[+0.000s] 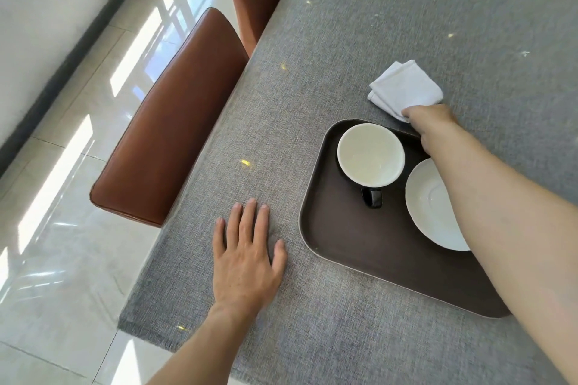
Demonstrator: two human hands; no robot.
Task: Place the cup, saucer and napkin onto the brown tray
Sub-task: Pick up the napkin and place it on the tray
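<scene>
The brown tray [369,247] lies on the grey table, right of centre. A cup [370,155], white inside with a black outside and handle, stands upright in the tray's far left corner. A white saucer [430,206] lies on the tray beside it, partly hidden by my right forearm. The folded white napkin [405,87] lies on the table just beyond the tray's far edge. My right hand [433,122] reaches over the tray and pinches the napkin's near corner. My left hand [247,255] rests flat on the table left of the tray, fingers spread, holding nothing.
The grey cloth-covered table [406,9] stretches away beyond the napkin. Two brown leather chairs [175,122] stand along its left edge, over a glossy tiled floor [62,197]. The table's near left corner sits close to my left forearm.
</scene>
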